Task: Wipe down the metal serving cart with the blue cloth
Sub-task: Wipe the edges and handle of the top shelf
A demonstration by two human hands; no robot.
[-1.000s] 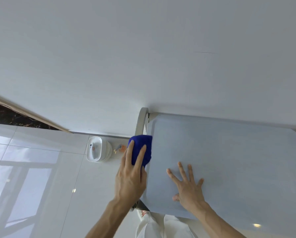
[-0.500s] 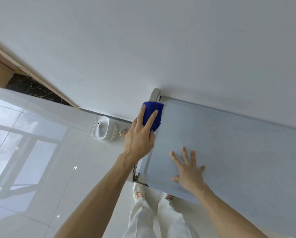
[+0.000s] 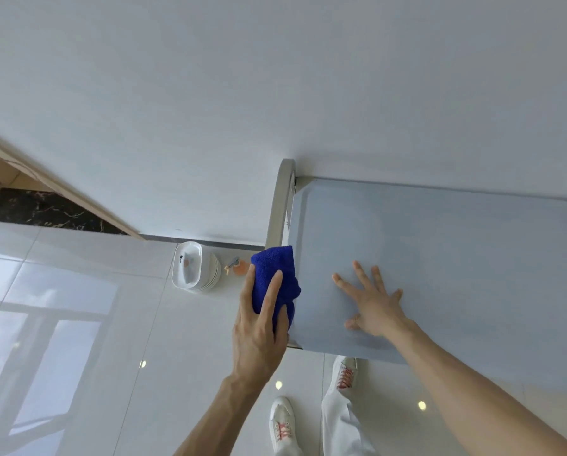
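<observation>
The metal serving cart (image 3: pixel 440 245) stands against the white wall, its flat grey top filling the right of the head view. A curved metal handle (image 3: pixel 280 205) runs along its left end. My left hand (image 3: pixel 259 327) holds the bunched blue cloth (image 3: pixel 275 274) against the cart's left edge, just below the handle, with the fingers wrapped over the cloth. My right hand (image 3: pixel 374 304) lies flat on the cart top with its fingers spread, near the front left corner.
A stack of white bowls (image 3: pixel 195 269) and a small orange object (image 3: pixel 237 267) sit on the glossy white tile floor by the wall, left of the cart. My white shoes (image 3: pixel 283 426) and trouser leg show below the cart's front edge. A wooden door frame (image 3: pixel 45 182) runs at far left.
My left hand has slid the blue cloth back along the cart's left edge toward me, away from the far corner by the handle. The right hand has stayed flat on the top.
</observation>
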